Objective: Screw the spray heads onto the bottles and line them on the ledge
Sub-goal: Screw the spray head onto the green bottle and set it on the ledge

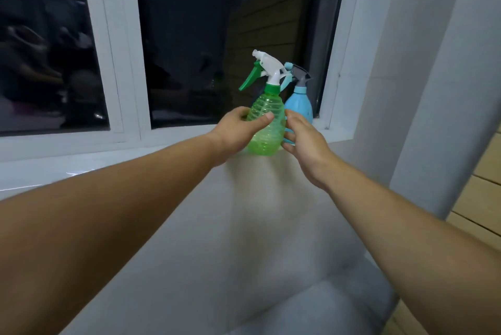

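A green translucent spray bottle point(267, 128) with a white head and green trigger stands upright on the white window ledge point(81, 166). My left hand point(238, 131) wraps its left side, thumb across the front. My right hand point(303, 142) presses against its right side, fingers curled behind it. Small light-blue bits show by those fingers; I cannot tell what they are. A light-blue spray bottle point(299, 105) with a grey and blue head stands just behind and to the right, close to the window frame corner.
Dark window panes with white frames point(119, 63) rise behind the ledge. A grey wall column point(423, 90) stands to the right. Below the ledge is a grey wall face point(244, 226), and wooden flooring point(479, 199) shows at far right.
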Motion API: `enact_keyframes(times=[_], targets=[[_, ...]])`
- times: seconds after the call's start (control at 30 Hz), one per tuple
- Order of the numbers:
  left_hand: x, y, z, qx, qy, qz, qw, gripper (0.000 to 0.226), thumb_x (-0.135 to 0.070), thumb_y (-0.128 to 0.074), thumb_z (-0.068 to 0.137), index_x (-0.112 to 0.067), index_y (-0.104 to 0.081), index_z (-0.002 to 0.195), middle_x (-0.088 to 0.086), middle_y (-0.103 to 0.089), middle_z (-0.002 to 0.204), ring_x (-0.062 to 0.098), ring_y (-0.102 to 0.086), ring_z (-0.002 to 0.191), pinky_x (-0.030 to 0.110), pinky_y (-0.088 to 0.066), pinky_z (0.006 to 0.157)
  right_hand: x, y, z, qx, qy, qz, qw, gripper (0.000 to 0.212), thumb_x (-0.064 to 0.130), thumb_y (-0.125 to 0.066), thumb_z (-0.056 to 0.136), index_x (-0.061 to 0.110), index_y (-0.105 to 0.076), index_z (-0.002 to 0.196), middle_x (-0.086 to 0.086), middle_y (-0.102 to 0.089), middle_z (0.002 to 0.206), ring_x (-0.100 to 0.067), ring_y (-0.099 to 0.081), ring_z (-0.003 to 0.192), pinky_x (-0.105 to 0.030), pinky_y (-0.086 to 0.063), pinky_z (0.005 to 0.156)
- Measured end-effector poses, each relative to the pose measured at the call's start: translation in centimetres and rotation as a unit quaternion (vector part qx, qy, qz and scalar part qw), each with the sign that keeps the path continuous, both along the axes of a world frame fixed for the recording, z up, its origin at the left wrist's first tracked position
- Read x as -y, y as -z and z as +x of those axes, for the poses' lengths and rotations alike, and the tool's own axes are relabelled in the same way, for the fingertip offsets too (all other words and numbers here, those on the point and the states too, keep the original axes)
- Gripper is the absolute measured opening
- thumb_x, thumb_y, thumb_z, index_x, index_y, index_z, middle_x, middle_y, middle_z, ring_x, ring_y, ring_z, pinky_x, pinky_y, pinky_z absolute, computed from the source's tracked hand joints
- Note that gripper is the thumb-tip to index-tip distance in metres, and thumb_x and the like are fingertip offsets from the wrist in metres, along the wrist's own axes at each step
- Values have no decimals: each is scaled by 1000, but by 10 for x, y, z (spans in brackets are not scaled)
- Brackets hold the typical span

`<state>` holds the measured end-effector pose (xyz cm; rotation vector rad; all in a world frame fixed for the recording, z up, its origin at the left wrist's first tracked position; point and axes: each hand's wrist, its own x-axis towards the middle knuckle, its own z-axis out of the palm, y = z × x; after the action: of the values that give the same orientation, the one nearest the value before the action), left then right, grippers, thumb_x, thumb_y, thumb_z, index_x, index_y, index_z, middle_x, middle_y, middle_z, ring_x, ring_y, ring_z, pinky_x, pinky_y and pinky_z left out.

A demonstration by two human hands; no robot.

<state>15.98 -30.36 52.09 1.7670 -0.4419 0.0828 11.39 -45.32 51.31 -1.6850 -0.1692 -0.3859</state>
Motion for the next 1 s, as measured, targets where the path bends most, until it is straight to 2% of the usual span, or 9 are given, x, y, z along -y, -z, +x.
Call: enact_keyframes(times=[0.1,0.27,0.4,0.53,0.7,0.8,0.9,0.97,1.0], targets=[[-1,3,20,-4,-6,4,1000,58,-46,-75,90,-13,-59,135,6,-73,121,23,-73,110,49,-56,105,-2,1,18,-10,3,-20,1000,29,38,-35,100,35,-62,92,-3,-68,112,-27,-62,116,-48,-46,105],[-4,5,44,3,-21,-3,1000,75,-62,-77,68,-17,-65,128,4,-77,119,24,-74,109,49,-57,104,-4,1,40,-11,-1,-24,1000,25,41,-35,98,35,-59,93,-10,-63,125,-29,-60,118,-50,-46,106],[-6,8,56,-17,-18,12,1000,54,-48,-75,88,-14,-67,128,7,-78,117,25,-76,106,48,-58,103,-7,5,53,-19,0,-36,999,26,45,-32,99,37,-57,101,-4,-66,121,-22,-63,113,-45,-48,104],[-8,10,62,-19,-17,20,999,48,-45,-70,94,-12,-68,128,8,-77,118,26,-75,108,48,-57,104,-8,11,60,-21,5,-34,999,25,45,-33,99,41,-58,98,1,-67,119,-19,-64,113,-45,-47,106],[-5,10,59,3,-59,67,996,59,-53,-66,95,-11,-56,135,7,-69,125,27,-68,114,47,-54,105,-10,15,62,-26,-16,-10,1000,24,35,-34,102,41,-57,100,5,-64,118,-15,-61,114,-40,-45,107],[-5,10,58,1,-75,90,993,68,-58,-64,93,-9,-51,139,11,-65,131,29,-64,119,48,-51,108,-8,17,61,-20,-4,-10,1000,24,33,-32,104,37,-56,103,14,-60,107,-5,-58,102,-32,-43,102],[-9,9,50,-6,-95,92,991,82,-58,-66,92,-6,-40,150,13,-54,149,30,-53,135,36,-44,108,-2,19,53,-8,31,-6,999,39,32,-33,104,27,-44,141,4,-51,137,-14,-51,123,-35,-42,108],[-16,9,34,26,-120,88,988,79,-55,-69,92,-7,-41,148,9,-57,142,25,-56,128,24,-42,93,6,23,40,-1,58,14,998,37,30,-37,103,21,-49,137,-2,-52,138,-18,-51,126,-37,-45,107],[-20,10,24,54,-132,84,986,74,-54,-70,91,-8,-45,143,4,-61,130,19,-60,115,19,-43,84,11,27,32,4,66,19,998,33,30,-39,102,20,-55,129,-4,-56,132,-19,-55,121,-38,-48,104]])
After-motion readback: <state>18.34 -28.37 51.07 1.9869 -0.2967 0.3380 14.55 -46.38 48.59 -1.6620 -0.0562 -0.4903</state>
